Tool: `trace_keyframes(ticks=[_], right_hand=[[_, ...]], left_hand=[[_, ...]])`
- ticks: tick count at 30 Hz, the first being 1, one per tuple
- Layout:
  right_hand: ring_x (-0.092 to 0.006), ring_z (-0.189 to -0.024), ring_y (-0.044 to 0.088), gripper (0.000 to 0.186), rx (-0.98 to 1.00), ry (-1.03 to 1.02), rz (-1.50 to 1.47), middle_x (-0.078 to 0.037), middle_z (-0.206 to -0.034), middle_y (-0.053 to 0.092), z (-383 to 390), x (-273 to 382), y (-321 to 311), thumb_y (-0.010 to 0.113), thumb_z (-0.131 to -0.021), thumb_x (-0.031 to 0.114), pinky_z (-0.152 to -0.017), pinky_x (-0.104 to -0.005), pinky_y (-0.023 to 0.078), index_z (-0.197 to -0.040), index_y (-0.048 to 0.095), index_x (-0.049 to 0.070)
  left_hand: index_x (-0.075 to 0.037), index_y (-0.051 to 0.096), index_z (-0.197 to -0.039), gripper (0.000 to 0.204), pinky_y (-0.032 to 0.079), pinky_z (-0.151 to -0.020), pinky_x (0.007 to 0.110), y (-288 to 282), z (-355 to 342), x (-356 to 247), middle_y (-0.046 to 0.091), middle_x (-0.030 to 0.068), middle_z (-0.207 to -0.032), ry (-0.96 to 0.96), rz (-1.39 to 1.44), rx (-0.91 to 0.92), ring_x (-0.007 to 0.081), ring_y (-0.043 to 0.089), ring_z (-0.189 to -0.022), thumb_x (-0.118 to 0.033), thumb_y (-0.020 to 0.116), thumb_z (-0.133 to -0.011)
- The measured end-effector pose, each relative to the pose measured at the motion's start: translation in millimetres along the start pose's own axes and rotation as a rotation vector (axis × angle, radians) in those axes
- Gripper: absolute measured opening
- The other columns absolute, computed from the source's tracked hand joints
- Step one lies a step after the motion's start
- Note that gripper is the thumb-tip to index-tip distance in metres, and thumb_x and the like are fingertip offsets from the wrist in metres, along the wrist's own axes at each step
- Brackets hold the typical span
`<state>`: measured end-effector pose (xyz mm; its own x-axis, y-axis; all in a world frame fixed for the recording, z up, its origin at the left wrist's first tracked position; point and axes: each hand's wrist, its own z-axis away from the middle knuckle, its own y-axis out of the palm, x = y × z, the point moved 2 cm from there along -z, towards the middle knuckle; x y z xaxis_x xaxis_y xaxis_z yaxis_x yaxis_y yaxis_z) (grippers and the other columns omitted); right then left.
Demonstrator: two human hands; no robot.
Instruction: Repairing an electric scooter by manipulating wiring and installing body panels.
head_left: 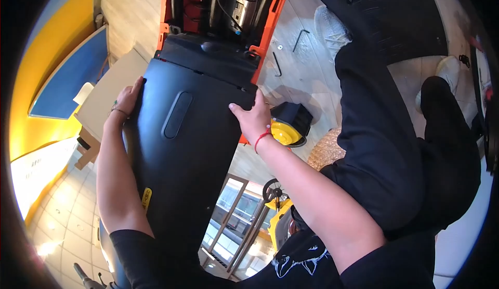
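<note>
A large, smooth black cover panel [197, 159] with a long oval recess lies lengthwise in front of me, and its far edge meets an orange-framed machine body [269, 26]. My left hand [126, 99] grips the panel's left side near the far corner, fingers pointing away along the edge. Around the right edge, near the far right corner, my right hand [252, 116] is closed, thumb toward the panel's top and the other fingers partly hidden. Beyond the panel, the opening shows dark tubes, cables and a metallic part [239, 14].
Two hex keys [300, 40] and a small washer [279, 46] lie on the floor at right. Nearby are a yellow-and-black part [286, 127], a woven stool [326, 148], black-trousered legs [374, 117] and a black ribbed plate [390, 18]. A cardboard box [112, 91] stands left.
</note>
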<state>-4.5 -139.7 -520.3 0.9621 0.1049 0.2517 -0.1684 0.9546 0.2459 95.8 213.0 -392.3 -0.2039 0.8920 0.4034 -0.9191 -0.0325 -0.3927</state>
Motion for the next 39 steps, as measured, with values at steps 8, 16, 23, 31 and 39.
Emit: trace_keyframes(ticks=[8, 16, 23, 31, 39], right_hand=[[-0.0359, -0.109, 0.052, 0.084, -0.143, 0.033, 0.148, -0.024, -0.114, 0.052, 8, 14, 1, 0.077, -0.07, 0.031, -0.095, -0.0385, 0.041, -0.134, 0.035, -0.005], [-0.0333, -0.1, 0.053, 0.065, -0.176, 0.123, 0.014, -0.021, -0.108, 0.053, 9, 6, -1, 0.077, -0.069, 0.031, -0.088, -0.0388, 0.044, -0.117, 0.048, 0.0], [-0.0315, -0.1, 0.053, 0.074, -0.208, 0.03, 0.113, -0.021, -0.108, 0.052, 12, 12, -3, 0.077, -0.07, 0.03, -0.086, -0.0385, 0.044, -0.129, 0.043, -0.001], [-0.035, -0.103, 0.052, 0.069, -0.199, -0.004, 0.254, -0.023, -0.108, 0.052, 18, 22, -2, 0.072, -0.075, 0.023, -0.091, -0.0382, 0.042, -0.13, 0.042, -0.004], [-0.0361, -0.105, 0.052, 0.061, -0.177, -0.025, 0.159, -0.024, -0.11, 0.053, 25, 22, -1, 0.072, -0.074, 0.016, -0.093, -0.0385, 0.042, -0.124, 0.046, -0.006]], left_hand=[[0.006, 0.063, -0.096, 0.078, 0.039, -0.09, 0.04, 5, 1, 12, 0.062, 0.0274, -0.094, -0.066, 0.037, -0.011, 0.0391, 0.058, -0.096, -0.064, 0.029, -0.09], [0.009, 0.062, -0.097, 0.08, 0.04, -0.09, 0.036, -21, 2, -27, 0.063, 0.0255, -0.094, -0.119, 0.164, -0.012, 0.0349, 0.06, -0.094, -0.064, 0.031, -0.09], [0.009, 0.062, -0.099, 0.076, 0.039, -0.092, 0.035, -11, 3, -5, 0.063, 0.0256, -0.096, -0.129, 0.172, 0.009, 0.0339, 0.059, -0.097, -0.061, 0.032, -0.091], [0.008, 0.058, -0.108, 0.07, 0.037, -0.095, 0.035, -4, 5, -5, 0.062, 0.025, -0.103, -0.108, 0.153, 0.05, 0.0333, 0.057, -0.103, -0.056, 0.033, -0.093], [0.008, 0.059, -0.103, 0.072, 0.037, -0.094, 0.035, -9, 0, 13, 0.062, 0.0245, -0.099, -0.066, 0.174, 0.039, 0.032, 0.057, -0.101, -0.059, 0.035, -0.092]])
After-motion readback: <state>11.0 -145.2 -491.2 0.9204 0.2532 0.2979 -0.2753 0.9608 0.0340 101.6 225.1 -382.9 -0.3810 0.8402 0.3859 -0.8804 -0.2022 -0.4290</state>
